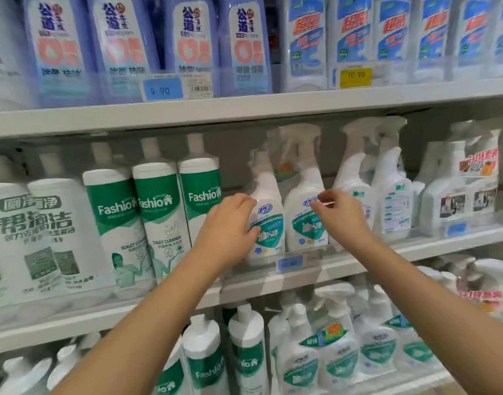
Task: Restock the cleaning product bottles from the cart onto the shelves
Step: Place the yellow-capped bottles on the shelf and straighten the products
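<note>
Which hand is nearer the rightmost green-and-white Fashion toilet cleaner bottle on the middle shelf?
Left. The left hand grips a white spray bottle right beside the Fashion bottle; the right hand is farther right.

A shop, cleaning-goods aisle: tiered shelves (244, 109) packed w/ rows of same-brand bottles (156, 212), price tags (162, 89) clipped on shelf edges.

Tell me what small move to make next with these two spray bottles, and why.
Probably slide the left spray bottle back a little with the left hand: its grip is round it, and it stands nearer the shelf edge than the right spray bottle that the right hand touches.
</note>
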